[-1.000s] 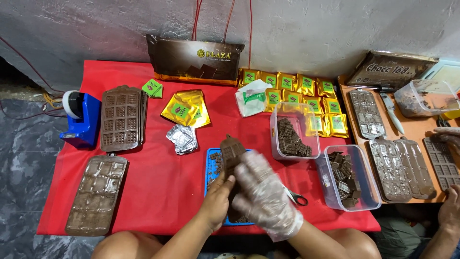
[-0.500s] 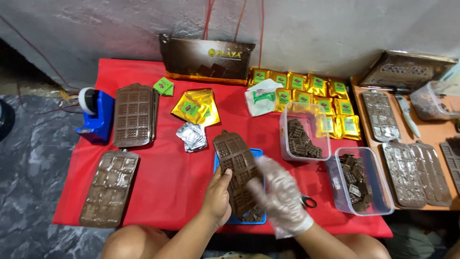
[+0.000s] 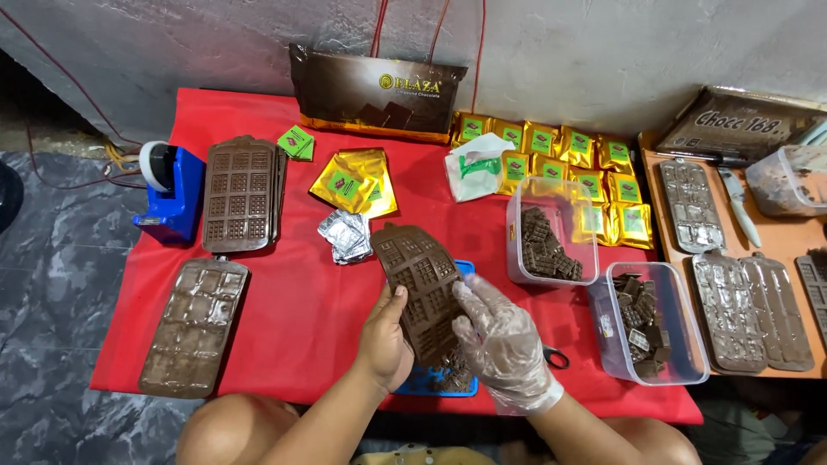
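- My left hand [image 3: 385,337], bare, grips the near left edge of a brown chocolate mould [image 3: 422,287], thumb on top of it.
- My right hand [image 3: 504,343], in a thin clear glove, is closed on the mould's near right edge, fingers spread over its face.
- I hold the mould tilted over a blue tray [image 3: 448,379], which sits on the red cloth [image 3: 293,301] just under it with small chocolate pieces heaped in it.
- Right of the mould stand two clear tubs [image 3: 551,231] of chocolate pieces, the nearer one [image 3: 648,320] further right.
- Black scissor handles [image 3: 556,357] lie just right of the mould's near end, beside my gloved wrist.
- Just left of the mould's far end lies a pile of silver foil wrappers [image 3: 345,236], with gold pouches [image 3: 355,182] beyond them.
- Well left of the mould lie a stack of brown moulds [image 3: 241,194] and a clear filled one [image 3: 194,325], with a blue tape dispenser [image 3: 172,191] at the cloth's edge.
- Rows of gold packets [image 3: 551,155] lie beyond the tubs.
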